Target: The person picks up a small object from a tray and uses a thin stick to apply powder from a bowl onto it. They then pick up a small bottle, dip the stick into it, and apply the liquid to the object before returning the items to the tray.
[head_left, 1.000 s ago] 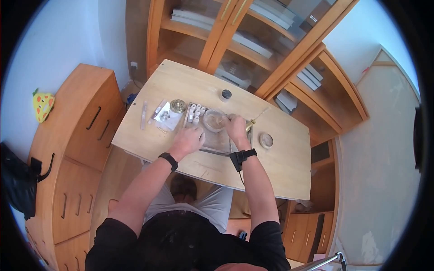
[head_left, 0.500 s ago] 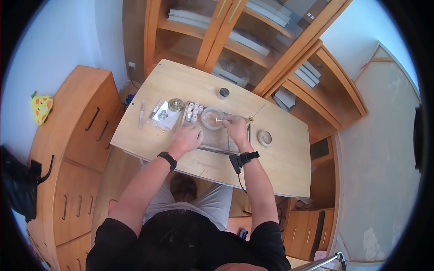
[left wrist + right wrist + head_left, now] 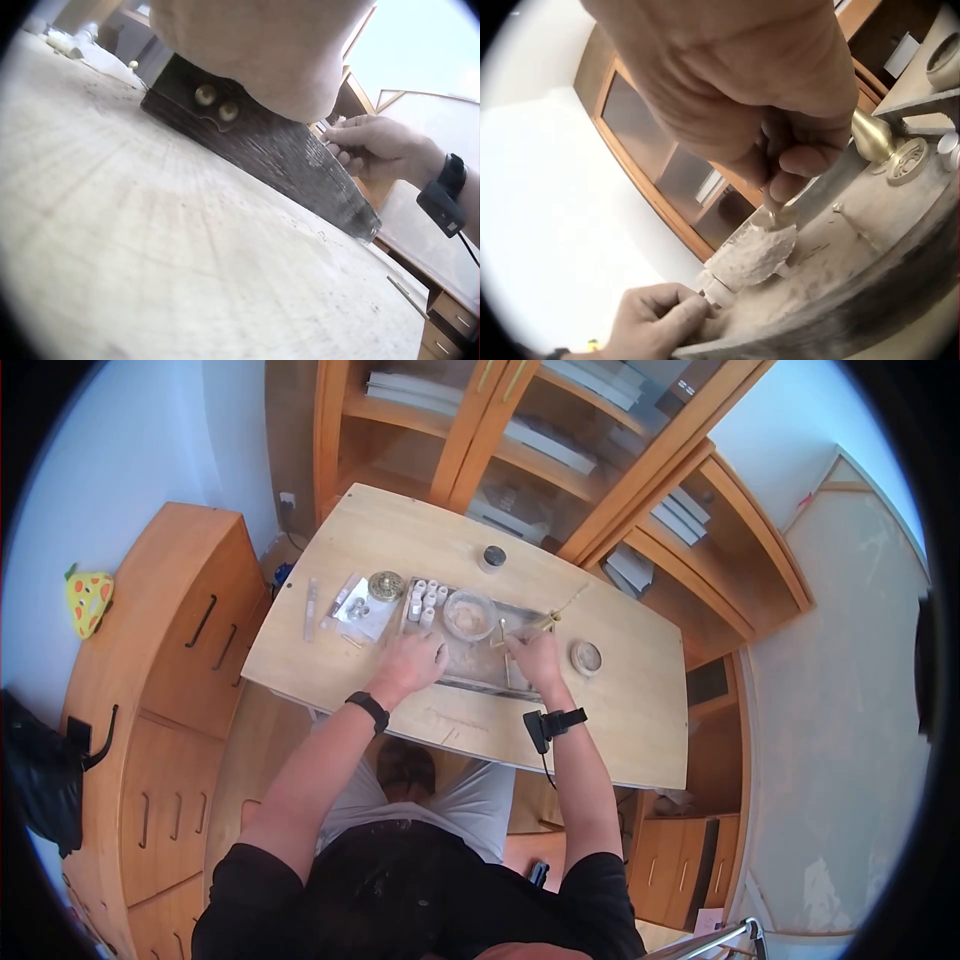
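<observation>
Bright, diffuse light; wrist views washed out; head view bowed, dark-cornered.

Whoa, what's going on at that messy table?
A person is working at a wooden tray on the table. Their right hand pinches a small brass-coloured tool, though the fingers hide most of it. Their left hand is at the tray's near edge. In the tray sits a bowl with pale powder in it, next to a bunch of little white bottles.
</observation>
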Available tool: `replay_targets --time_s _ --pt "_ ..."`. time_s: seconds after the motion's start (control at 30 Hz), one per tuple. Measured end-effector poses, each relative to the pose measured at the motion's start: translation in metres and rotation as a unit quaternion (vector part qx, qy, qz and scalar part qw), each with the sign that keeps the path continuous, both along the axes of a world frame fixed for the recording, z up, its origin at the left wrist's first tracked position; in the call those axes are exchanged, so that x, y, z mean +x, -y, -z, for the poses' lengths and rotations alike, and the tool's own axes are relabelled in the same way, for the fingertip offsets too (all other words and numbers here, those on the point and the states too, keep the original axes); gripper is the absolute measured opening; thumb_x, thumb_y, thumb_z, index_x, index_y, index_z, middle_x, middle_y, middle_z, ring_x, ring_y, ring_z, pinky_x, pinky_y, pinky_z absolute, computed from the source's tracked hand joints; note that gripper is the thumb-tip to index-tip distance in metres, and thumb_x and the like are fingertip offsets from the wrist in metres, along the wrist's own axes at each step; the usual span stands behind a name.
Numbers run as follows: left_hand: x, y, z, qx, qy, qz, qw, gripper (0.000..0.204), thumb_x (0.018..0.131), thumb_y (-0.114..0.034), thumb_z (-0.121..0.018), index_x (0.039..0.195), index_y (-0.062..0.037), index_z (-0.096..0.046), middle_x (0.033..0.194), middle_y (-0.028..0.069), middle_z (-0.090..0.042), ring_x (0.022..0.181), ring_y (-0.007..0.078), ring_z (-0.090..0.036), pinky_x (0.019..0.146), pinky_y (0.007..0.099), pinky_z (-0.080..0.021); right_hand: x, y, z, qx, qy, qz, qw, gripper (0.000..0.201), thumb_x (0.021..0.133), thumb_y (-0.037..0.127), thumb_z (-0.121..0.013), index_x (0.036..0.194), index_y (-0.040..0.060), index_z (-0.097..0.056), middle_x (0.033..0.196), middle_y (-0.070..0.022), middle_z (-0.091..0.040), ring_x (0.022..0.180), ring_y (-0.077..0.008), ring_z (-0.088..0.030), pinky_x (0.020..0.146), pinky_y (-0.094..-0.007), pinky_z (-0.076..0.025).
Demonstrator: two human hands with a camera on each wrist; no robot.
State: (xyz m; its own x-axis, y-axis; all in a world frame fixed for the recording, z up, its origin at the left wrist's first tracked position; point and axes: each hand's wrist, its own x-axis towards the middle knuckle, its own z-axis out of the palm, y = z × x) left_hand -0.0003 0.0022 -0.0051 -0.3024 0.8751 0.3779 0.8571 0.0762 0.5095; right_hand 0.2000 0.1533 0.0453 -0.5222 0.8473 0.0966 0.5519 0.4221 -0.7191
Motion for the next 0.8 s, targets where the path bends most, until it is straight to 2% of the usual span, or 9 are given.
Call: replay_targets --time_s 0.03,0.13,0.23,0.33,0.43,0.53,0.63,0.8 --pt "0.001 0.000 0.000 -0.002 0.002 0.001 1.000 0.022 0.093 -0.025 -0.061 0.083 -0.0075 -0.070 0.082 0.0183 -0.072 0.076 0.0396 -0.071 0.072 0.0514 -0.058 0.003 0.001 0.005 0.021 0.038 -0.017 0.999 0.022 0.092 0.018 -0.070 0.095 -0.0025 -0.077 0.079 -0.0192 -0.075 0.071 -0.0290 -0.073 0.070 -0.0367 -0.056" --pt "-0.001 0.000 0.000 -0.004 0.004 0.008 1.000 0.022 0.093 -0.025 -0.061 0.083 -0.0074 -0.069 0.082 0.0186 -0.072 0.076 0.0397 -0.070 0.072 0.0515 -0.058 0.005 0.004 0.017 0.047 0.114 -0.051 0.991 0.022 0.089 0.018 -0.071 0.099 -0.0011 -0.076 0.088 -0.0243 -0.074 0.081 -0.0362 -0.073 0.076 -0.0403 -0.057" --pt "-0.001 0.000 0.000 -0.001 0.003 0.007 1.000 0.022 0.093 -0.025 -0.060 0.084 -0.0072 -0.069 0.083 0.0187 -0.072 0.077 0.0400 -0.070 0.073 0.0518 -0.058 0.006 0.011 0.021 0.071 0.111 -0.053 0.990 0.023 0.090 0.018 -0.071 0.102 -0.0009 -0.076 0.093 -0.0247 -0.074 0.086 -0.0373 -0.073 0.079 -0.0422 -0.057" --pt "-0.001 0.000 -0.003 -0.021 0.006 0.005 1.000 0.022 0.093 -0.025 -0.060 0.086 -0.0069 -0.069 0.084 0.0186 -0.072 0.078 0.0401 -0.070 0.074 0.0521 -0.057 0.011 0.023 0.020 0.052 0.046 -0.035 0.997 0.023 0.092 0.017 -0.071 0.105 -0.0009 -0.076 0.093 -0.0231 -0.075 0.085 -0.0351 -0.074 0.079 -0.0397 -0.057" --pt "0.000 0.001 -0.006 -0.021 0.016 0.009 1.000 0.022 0.093 -0.025 -0.060 0.086 -0.0065 -0.069 0.086 0.0184 -0.073 0.080 0.0399 -0.071 0.076 0.0524 -0.057 0.017 0.023 0.040 0.119 0.013 -0.030 0.992 0.022 0.093 0.017 -0.071 0.106 0.0002 -0.076 0.094 -0.0222 -0.074 0.086 -0.0350 -0.073 0.079 -0.0409 -0.057" --pt "0.001 0.000 -0.002 -0.021 0.010 0.005 1.000 0.022 0.093 -0.025 -0.060 0.086 -0.0069 -0.069 0.087 0.0177 -0.073 0.081 0.0393 -0.071 0.076 0.0520 -0.057 0.016 0.029 0.047 0.146 -0.014 -0.001 0.989 0.015 0.090 0.016 -0.071 0.097 0.0029 -0.076 0.093 -0.0190 -0.073 0.090 -0.0390 -0.068 0.082 -0.0460 -0.054" --pt "0.000 0.000 -0.001 0.001 0.013 0.011 1.000 0.021 0.093 -0.025 -0.060 0.086 -0.0074 -0.069 0.088 0.0167 -0.073 0.081 0.0388 -0.070 0.076 0.0514 -0.057 0.014 0.033 0.045 0.172 -0.029 0.014 0.985 0.015 0.089 0.018 -0.074 0.091 0.0031 -0.076 0.088 -0.0171 -0.072 0.088 -0.0377 -0.067 0.080 -0.0463 -0.054" --pt "0.000 0.000 -0.002 -0.010 0.008 0.012 1.000 0.021 0.093 -0.025 -0.060 0.086 -0.0079 -0.069 0.088 0.0162 -0.073 0.082 0.0384 -0.070 0.075 0.0512 -0.057 0.013 0.034 0.043 0.149 -0.003 0.027 0.989 0.017 0.087 0.020 -0.077 0.084 0.0032 -0.075 0.084 -0.0151 -0.071 0.086 -0.0353 -0.066 0.079 -0.0451 -0.053"
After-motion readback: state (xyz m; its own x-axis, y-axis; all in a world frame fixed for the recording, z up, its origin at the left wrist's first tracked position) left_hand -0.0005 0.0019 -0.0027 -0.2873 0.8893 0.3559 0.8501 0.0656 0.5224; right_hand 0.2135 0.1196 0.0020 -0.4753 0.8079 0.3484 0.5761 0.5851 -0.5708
